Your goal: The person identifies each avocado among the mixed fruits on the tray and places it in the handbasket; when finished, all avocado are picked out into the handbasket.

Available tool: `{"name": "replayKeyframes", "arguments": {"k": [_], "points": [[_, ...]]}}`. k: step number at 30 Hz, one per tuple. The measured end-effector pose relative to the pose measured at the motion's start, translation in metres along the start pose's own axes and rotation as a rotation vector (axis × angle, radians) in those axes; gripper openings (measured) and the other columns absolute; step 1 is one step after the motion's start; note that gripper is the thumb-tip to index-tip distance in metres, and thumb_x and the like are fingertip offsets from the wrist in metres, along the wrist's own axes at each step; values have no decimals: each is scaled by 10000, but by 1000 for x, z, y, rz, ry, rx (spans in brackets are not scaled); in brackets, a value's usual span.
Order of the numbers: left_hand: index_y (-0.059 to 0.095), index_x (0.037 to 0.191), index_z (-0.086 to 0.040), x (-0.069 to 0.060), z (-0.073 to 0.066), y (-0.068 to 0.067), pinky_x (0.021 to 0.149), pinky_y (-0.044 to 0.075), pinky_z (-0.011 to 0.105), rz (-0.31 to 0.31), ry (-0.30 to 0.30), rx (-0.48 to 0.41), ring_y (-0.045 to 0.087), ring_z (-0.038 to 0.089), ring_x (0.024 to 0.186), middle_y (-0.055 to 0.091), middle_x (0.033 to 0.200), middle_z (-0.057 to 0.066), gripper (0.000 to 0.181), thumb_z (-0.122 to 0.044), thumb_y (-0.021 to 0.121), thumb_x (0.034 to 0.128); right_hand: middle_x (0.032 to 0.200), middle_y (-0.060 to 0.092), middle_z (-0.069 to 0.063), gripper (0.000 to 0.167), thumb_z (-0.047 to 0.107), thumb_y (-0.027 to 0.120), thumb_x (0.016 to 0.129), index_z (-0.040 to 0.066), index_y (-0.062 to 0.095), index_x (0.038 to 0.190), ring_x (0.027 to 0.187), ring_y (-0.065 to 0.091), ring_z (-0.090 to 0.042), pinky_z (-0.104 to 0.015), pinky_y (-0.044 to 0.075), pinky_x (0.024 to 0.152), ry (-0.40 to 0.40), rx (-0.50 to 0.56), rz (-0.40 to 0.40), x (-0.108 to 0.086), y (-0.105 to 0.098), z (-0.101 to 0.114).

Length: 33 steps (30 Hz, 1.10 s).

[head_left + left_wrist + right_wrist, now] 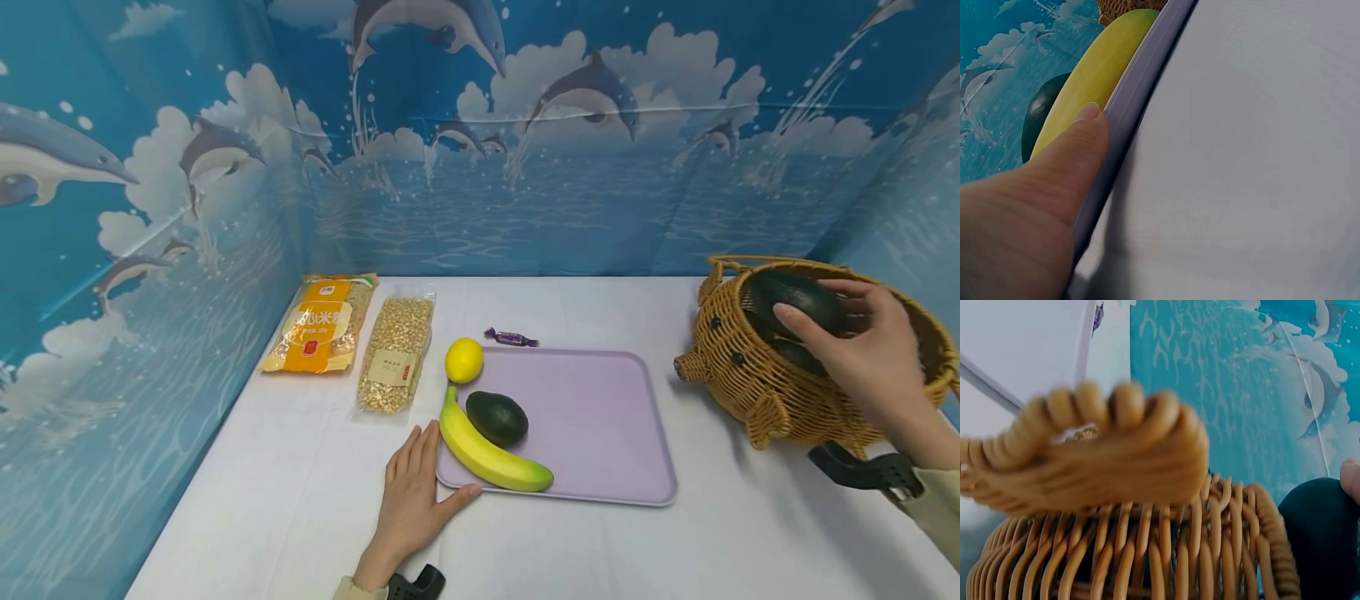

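At the wicker pig-shaped basket [757, 400], my right hand [877, 358] grips a dark green avocado [798, 300] over the opening. In the right wrist view, this avocado [1319, 544] shows beside the basket rim with a fingertip on it. Another dark item [798, 354] lies beneath it in the basket, mostly hidden. My left hand [408, 500] rests at the near left corner of the lilac tray [600, 433], fingers extended, thumb on the rim. Close to that thumb lies a banana [487, 462], with a second avocado [497, 418] behind it on the tray.
A lemon [463, 360] sits at the tray's far left corner. Behind the tray lies a purple wrapped candy [512, 337]. Leftward are a clear bag of grains [397, 350] and an orange-labelled bag [322, 325]. A dolphin-print curtain [525, 208] encloses the white table.
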<state>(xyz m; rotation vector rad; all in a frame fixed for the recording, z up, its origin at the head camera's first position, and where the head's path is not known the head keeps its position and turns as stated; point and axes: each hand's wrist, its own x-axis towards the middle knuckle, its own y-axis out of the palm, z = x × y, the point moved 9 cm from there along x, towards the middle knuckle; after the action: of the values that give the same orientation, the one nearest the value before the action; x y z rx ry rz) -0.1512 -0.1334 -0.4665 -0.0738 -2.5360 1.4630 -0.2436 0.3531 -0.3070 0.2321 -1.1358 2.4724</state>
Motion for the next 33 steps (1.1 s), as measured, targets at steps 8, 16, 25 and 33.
{"name": "replayKeyframes", "arguments": {"k": [8, 16, 25, 33], "points": [[208, 1494, 5, 1, 0, 0, 1094, 110, 496, 2, -1, -1, 132, 318, 1405, 239, 1527, 168, 1030, -707, 516, 815, 1285, 372, -290, 757, 380, 646, 876, 5, 312, 1442, 838, 345, -125, -178, 295, 516, 25, -22, -1, 5, -2, -11], [213, 1492, 8, 0, -1, -1, 1091, 111, 501, 1, -2, -8, 135, 325, 1403, 242, 1525, 169, 1027, -696, 530, 816, 1339, 299, -349, 786, 396, 623, 887, -23, 273, 1452, 1058, 378, -481, -376, 350, 579, 55, -32, 31, 7, 1, -15], [215, 1492, 7, 1, -1, -1, 1092, 111, 502, 0, -2, -7, 135, 326, 1403, 244, 1525, 168, 1026, -696, 530, 815, 1360, 229, -380, 832, 426, 594, 899, -49, 211, 1464, 1153, 261, -548, -672, 292, 808, 110, -16, 64, 10, 1, -26], [212, 1492, 7, 0, -1, -1, 1091, 110, 501, 1, -2, -11, 137, 325, 1402, 246, 1524, 169, 1026, -694, 532, 816, 1428, 170, -369, 869, 480, 578, 891, -46, 200, 1471, 1161, 272, -556, -655, 327, 794, 144, -39, 105, 13, 6, -38]]}}
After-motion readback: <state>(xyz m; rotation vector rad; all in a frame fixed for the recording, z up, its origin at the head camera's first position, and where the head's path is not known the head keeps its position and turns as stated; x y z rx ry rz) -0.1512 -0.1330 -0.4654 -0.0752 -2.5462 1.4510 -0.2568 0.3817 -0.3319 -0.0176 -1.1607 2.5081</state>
